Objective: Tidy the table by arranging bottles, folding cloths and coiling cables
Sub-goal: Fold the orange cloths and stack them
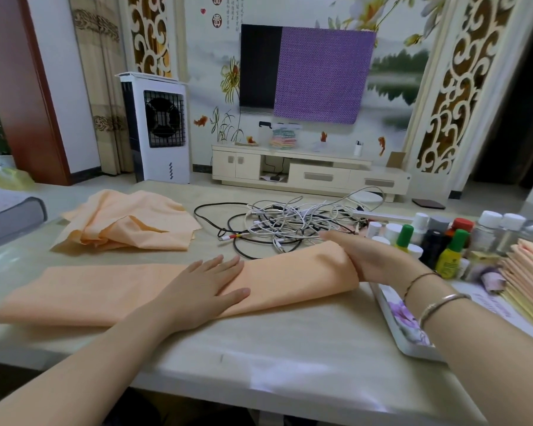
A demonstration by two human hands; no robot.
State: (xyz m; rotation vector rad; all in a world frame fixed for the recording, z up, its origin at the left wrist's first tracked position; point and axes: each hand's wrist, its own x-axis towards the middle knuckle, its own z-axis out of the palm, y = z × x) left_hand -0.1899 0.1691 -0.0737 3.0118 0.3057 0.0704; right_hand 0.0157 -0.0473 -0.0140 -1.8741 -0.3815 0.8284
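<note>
Cloth-folding step – left hand (208,282) lay flat, fingers straight, pressing the long peach cloth (105,290) on the desk (289,339), right hand (366,256) gripped its raised right end just beside the bottles (443,241) – next probably carry that end leftward over the flat hand.

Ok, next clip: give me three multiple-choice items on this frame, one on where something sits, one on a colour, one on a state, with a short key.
1. Where is the cable tangle?
A. beyond the long cloth
B. on the tray
C. under the table

2. What colour are the caps on the two yellow bottles?
A. red
B. green
C. white

3. How is the left hand?
A. gripping a cable
B. lifted clear of the table
C. flat on the long cloth

Key: 1 A, the tangle lies farther up the table; 2 B, both caps are green; 3 C, its fingers lie straight on the fabric while the right hand holds the cloth's folded end.
</note>
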